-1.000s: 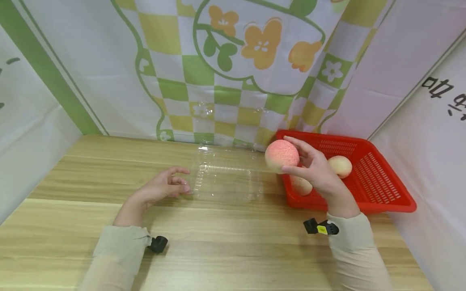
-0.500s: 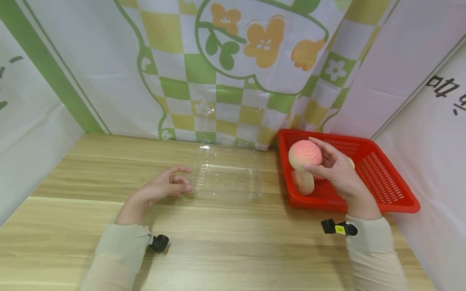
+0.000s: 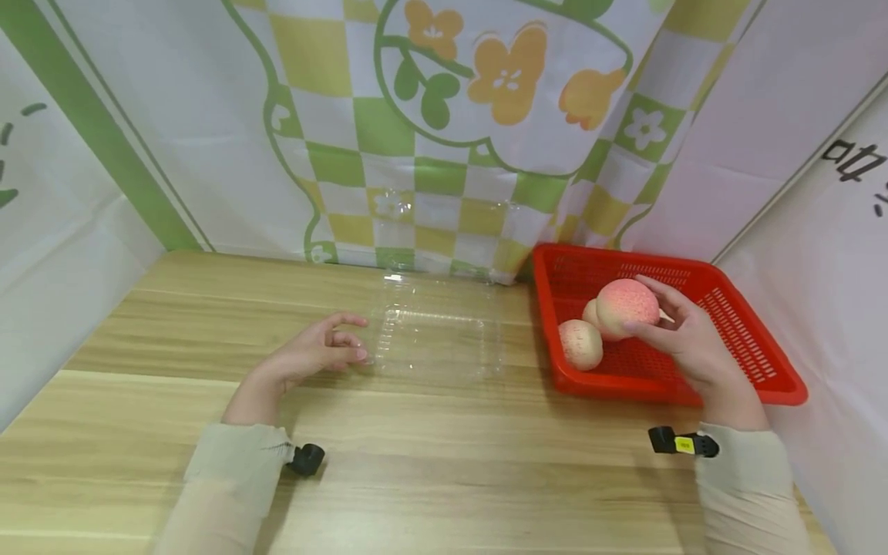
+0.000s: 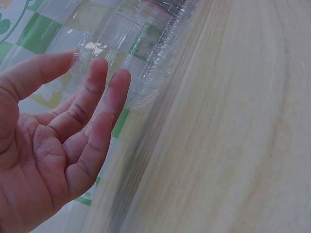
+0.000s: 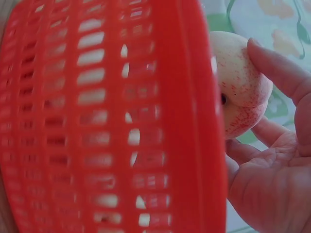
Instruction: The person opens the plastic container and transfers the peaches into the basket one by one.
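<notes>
My right hand [image 3: 694, 347] grips a pink-and-cream peach [image 3: 627, 304] over the red plastic basket [image 3: 763, 339], thumb on its near side. In the right wrist view, the peach [image 5: 245, 82] shows just past the basket's rim, partly hidden by it. Inside the basket lies a pale peach [image 3: 581, 344], and another [image 3: 591, 314] is mostly covered by the held one. At the left edge of a clear plastic clamshell box [image 3: 437, 343], my left hand [image 3: 301, 358] has loosely bent fingers. Its fingertips are at the box in the left wrist view; firm contact is unclear.
The clamshell's transparent lid [image 3: 444, 227] stands raised against a checkered curtain [image 3: 388, 131] at the back. White fabric walls [image 3: 819, 277] close in both sides. Wooden tabletop [image 3: 444, 462] spreads in front of the box and basket.
My right hand has carried the peach rightward, from beside the basket's left rim to above its middle. The left hand stays by the clear box. The view has shifted slightly.
</notes>
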A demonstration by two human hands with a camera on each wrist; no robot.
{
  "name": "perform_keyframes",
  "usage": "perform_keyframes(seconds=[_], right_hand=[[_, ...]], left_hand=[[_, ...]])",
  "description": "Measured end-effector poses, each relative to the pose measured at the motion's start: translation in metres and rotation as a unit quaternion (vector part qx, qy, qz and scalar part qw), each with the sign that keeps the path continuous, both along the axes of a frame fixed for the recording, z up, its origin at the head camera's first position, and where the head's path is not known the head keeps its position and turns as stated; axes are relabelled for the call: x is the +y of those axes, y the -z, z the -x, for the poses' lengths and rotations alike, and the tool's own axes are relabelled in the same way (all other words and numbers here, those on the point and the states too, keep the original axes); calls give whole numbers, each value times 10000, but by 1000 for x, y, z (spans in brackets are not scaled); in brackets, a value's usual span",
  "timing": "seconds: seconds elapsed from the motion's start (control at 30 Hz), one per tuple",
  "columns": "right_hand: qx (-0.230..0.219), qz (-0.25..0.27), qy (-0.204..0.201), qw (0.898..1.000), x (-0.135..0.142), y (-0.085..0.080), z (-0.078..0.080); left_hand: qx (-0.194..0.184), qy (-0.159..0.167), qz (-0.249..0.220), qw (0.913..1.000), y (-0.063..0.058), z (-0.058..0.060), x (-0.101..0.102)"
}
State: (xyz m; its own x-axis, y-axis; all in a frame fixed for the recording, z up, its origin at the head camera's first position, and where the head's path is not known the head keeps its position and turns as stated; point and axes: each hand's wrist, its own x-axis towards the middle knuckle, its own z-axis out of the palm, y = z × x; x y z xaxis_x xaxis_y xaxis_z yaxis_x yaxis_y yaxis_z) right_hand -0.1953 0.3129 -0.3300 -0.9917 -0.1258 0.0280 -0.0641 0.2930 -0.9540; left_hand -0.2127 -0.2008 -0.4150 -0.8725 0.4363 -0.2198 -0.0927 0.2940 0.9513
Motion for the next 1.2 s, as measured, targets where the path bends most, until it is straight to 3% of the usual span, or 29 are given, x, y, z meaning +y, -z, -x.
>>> perform_keyframes(seconds=[0.1, 0.33, 0.67, 0.87, 1.2], right_hand=[[-87, -537, 116, 9985, 9, 2, -2], [-278, -1763, 154, 9838, 22, 6, 1], [-591, -2507, -134, 9662, 30, 11, 4], [-536, -3105, -468, 9479, 37, 11, 3], [-407, -2843, -993, 9527, 44, 16, 8]], left_hand=[[8, 13, 5, 10000, 0, 0, 0], [-32, -18, -10, 10000, 1, 1, 1], [-41, -46, -25, 10000, -1, 0, 1], [-19, -9, -56, 10000, 0, 0, 1], [-2, 7, -13, 10000, 1, 0, 1]])
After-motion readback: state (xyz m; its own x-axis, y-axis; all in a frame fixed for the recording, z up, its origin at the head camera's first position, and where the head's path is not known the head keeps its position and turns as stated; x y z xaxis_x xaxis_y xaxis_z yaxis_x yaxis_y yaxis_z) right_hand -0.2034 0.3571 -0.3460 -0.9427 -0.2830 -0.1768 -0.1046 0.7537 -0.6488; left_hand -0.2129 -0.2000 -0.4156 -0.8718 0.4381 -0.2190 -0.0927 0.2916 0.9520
